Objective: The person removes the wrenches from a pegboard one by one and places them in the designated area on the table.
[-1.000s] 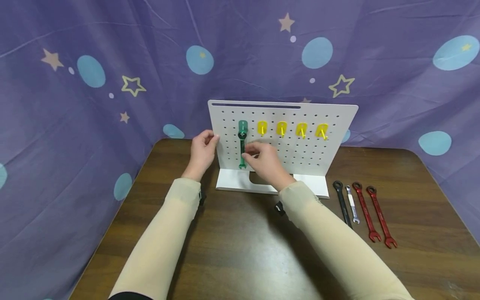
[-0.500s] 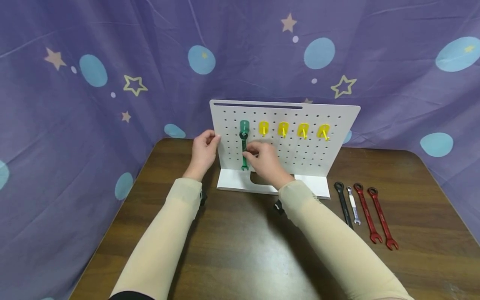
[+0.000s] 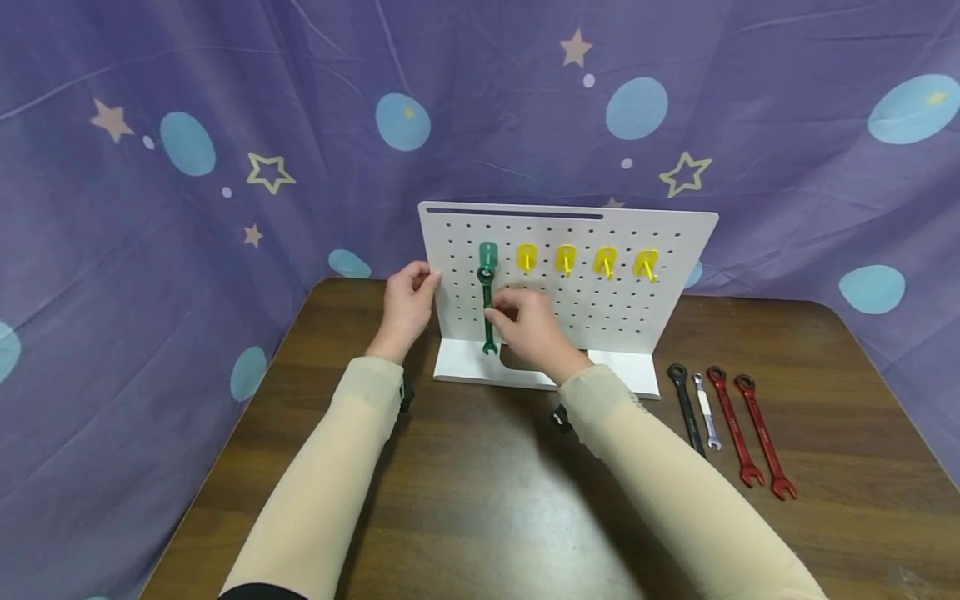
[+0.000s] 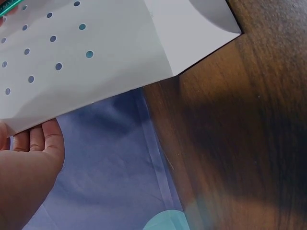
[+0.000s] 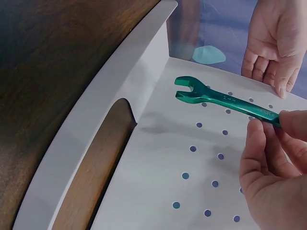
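A green combination wrench (image 3: 487, 293) hangs vertically in front of the white pegboard (image 3: 686, 223), ring end up and open end down. My right hand (image 3: 531, 327) pinches it at mid-shank between thumb and fingers. Its ring overlaps the lower end of the green hook (image 3: 488, 252) in the head view. In the right wrist view, the wrench's open jaw (image 5: 192, 90) points away from the hand, with board holes behind it. My left hand (image 3: 405, 302) grips the board's left edge, thumb in front and the other fingers (image 4: 53, 139) behind.
Several yellow hooks (image 3: 566, 260) run in a row right of the green one. On the brown table (image 3: 480, 500), right of the board, lie a black wrench (image 3: 686, 408), a small silver wrench (image 3: 707, 412) and two red wrenches (image 3: 735, 427). A purple curtain (image 3: 495, 75) hangs behind.
The green wrench has come down slightly in my right hand, its ring now lower against the green hook. My left hand keeps its grip on the board's edge.
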The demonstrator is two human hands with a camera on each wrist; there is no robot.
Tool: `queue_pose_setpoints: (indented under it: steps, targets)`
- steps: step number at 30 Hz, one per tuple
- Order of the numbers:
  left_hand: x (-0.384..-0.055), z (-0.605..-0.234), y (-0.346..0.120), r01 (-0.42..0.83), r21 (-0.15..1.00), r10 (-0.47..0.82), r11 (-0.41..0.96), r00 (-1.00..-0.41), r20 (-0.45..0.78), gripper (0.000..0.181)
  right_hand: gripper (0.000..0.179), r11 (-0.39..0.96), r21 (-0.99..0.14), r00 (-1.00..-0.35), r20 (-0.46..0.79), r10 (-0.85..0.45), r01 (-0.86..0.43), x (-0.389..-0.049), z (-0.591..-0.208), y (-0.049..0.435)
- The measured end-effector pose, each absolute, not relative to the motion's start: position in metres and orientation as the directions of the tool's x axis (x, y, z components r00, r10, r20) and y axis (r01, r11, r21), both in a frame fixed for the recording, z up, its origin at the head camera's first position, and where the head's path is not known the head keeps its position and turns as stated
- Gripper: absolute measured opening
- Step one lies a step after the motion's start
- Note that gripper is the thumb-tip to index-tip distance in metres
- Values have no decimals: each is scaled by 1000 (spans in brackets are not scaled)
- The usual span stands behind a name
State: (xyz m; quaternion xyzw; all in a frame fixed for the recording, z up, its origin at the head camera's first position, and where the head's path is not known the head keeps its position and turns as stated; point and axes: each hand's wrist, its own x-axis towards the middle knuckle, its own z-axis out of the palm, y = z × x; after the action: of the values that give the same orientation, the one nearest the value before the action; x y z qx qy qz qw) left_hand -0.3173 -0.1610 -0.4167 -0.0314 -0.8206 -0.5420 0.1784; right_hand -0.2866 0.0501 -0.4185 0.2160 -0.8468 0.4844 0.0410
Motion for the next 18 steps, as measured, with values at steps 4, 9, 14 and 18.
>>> queue_pose_setpoints:
  steps: [4, 9, 14, 18]
  targets:
    - [-317, -417, -162, 245, 878, -143, 411, -934, 327, 14, 13, 424, -802, -896, 294, -333, -421, -284, -419, 51]
    - [-318, -418, -162, 244, 880, -143, 407, -935, 325, 14, 14, 397, -814, -893, 301, -335, -424, -280, -418, 52]
    - [-318, -418, -161, 241, 881, -146, 408, -935, 323, 15, 14, 358, -830, -888, 313, -338, -429, -279, -418, 52]
    - [-318, -418, -161, 239, 880, -144, 411, -936, 322, 14, 10, 331, -839, -885, 321, -337, -431, -279, -420, 53]
